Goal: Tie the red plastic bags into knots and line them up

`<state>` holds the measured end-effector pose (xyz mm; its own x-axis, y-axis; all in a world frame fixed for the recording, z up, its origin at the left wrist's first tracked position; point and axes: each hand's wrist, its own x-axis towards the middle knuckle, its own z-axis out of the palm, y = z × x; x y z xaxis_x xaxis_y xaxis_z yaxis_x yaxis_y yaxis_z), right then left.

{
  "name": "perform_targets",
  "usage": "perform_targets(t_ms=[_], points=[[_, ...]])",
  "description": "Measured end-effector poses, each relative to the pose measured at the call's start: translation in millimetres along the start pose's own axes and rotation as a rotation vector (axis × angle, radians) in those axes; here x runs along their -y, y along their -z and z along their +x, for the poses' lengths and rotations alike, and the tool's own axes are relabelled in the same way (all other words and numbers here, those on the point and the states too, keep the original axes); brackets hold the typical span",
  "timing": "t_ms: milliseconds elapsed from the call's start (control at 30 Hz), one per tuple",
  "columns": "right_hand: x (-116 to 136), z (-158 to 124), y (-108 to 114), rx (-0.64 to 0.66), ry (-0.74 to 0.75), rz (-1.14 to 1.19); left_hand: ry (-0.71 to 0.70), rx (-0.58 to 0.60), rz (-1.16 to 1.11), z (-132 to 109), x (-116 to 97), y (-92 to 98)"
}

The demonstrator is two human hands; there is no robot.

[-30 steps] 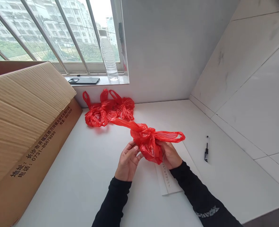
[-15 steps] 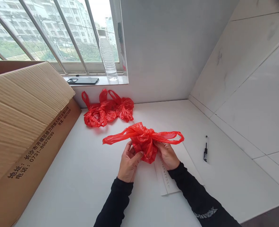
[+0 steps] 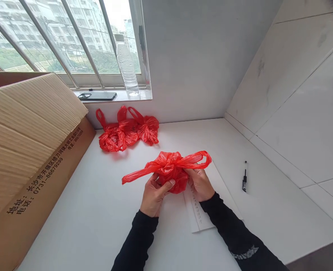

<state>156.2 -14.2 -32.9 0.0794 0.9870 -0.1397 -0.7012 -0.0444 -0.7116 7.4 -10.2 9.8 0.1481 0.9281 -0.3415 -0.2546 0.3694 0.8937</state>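
A bunched red plastic bag (image 3: pixel 170 171) is held between both my hands just above the white counter (image 3: pixel 104 210). My left hand (image 3: pixel 154 195) grips its left side with the thumb pressed on the bundle. My right hand (image 3: pixel 200 184) pinches the right side below the handle loop. One handle trails out to the left, the other loops to the right. A pile of tied red bags (image 3: pixel 126 130) lies farther back, near the wall.
A large cardboard box (image 3: pixel 28 150) with printed text fills the left. A folded white paper (image 3: pixel 200 214) lies under my right wrist. A black pen (image 3: pixel 244 180) rests to the right. A water bottle (image 3: pixel 126 67) and a phone (image 3: pixel 98 96) sit on the windowsill.
The bag's left handle has swung down from pointing up-left to trailing left. The bundle has been pulled tighter and sits slightly lower between my hands.
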Motion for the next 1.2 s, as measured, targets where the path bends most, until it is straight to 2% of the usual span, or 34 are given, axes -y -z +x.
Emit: perform_targets(t_ms=[300, 700, 1000, 1100, 1200], points=[[2.1, -1.5, 0.8, -0.066, -0.103, 0.103, 0.057, -0.007, -0.031, 2.3, -0.9, 3.3], [3.2, -2.5, -1.3, -0.029, -0.068, 0.077, 0.064, 0.031, -0.065, 2.2, 0.5, 4.6], [-3.5, 1.2, 3.0, -0.045, 0.025, 0.053, 0.044, 0.108, -0.102, -8.4, -6.1, -10.7], [-2.8, 1.6, 2.6, -0.044, 0.037, 0.054, 0.067, 0.098, -0.066, -8.9, -7.8, -8.3], [-1.7, -0.9, 3.7, -0.023, 0.030, 0.049, 0.103, 0.083, -0.187, -7.0, -9.8, -3.1]])
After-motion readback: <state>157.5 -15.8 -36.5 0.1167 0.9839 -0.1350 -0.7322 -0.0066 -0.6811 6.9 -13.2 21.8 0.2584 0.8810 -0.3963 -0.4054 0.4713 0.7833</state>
